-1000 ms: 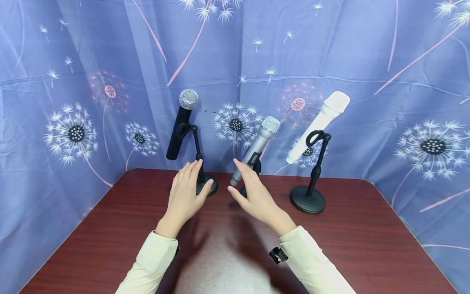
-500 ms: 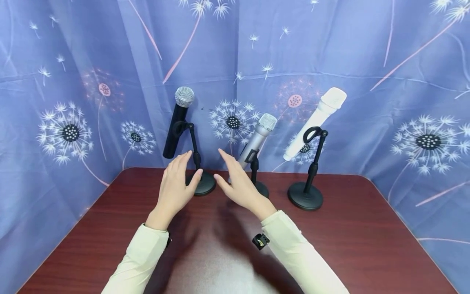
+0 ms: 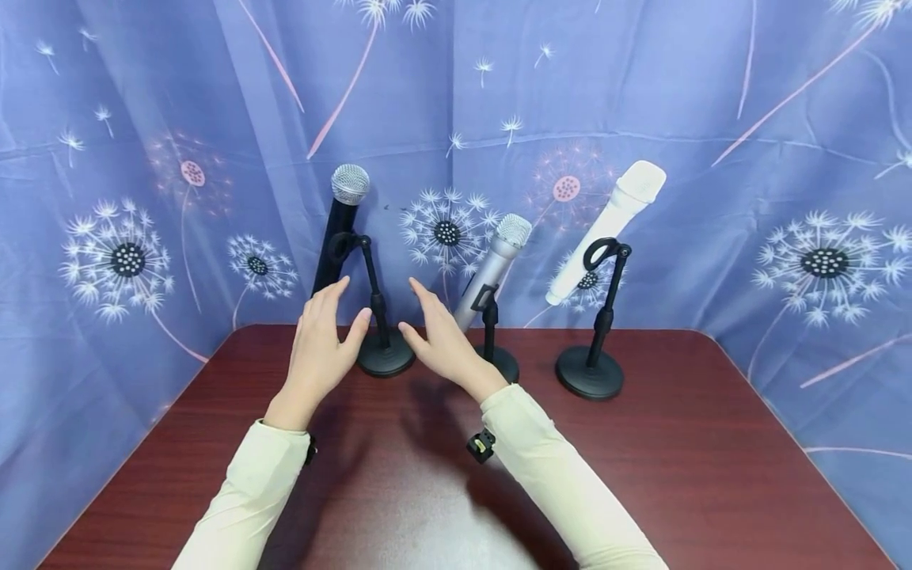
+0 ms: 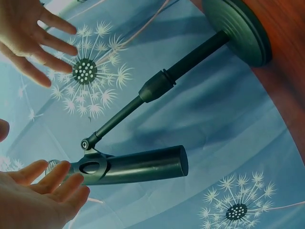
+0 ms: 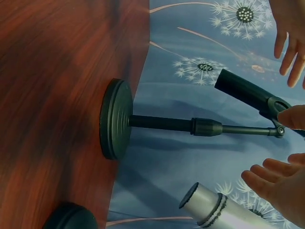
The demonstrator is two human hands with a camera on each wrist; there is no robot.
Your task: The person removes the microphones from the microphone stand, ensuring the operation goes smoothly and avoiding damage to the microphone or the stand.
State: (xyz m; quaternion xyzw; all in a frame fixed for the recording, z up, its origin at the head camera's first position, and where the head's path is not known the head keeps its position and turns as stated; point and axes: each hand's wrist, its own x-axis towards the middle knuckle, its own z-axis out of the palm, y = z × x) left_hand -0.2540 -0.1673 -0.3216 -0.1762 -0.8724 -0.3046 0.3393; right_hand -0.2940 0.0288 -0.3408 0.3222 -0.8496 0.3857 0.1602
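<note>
Both hands hover over the back half of the table with nothing in them, fingers extended and thumbs apart. My left hand (image 3: 318,340) is close to a black microphone (image 3: 338,229) with a silver mesh head, tilted in a black stand (image 3: 385,356); it overlaps the microphone's lower end. To the right of that stand is my right hand (image 3: 445,340), near a silver microphone (image 3: 492,273) leaning in a shorter stand. The left wrist view shows the left hand (image 4: 43,200) beside the black microphone (image 4: 143,167). In the right wrist view, the right hand (image 5: 281,183) is above the silver microphone (image 5: 214,210).
A white microphone (image 3: 606,229) tilts in a third black stand (image 3: 589,372) at the right. The stands' round bases rest near the back edge of the dark red wooden table (image 3: 677,459). Behind hangs a blue curtain (image 3: 235,103) with dandelion prints.
Both hands have shifted left and slightly farther back over the table. The right hand has uncovered more of the silver microphone's stand. The view has shifted a little; the microphones stay in their stands.
</note>
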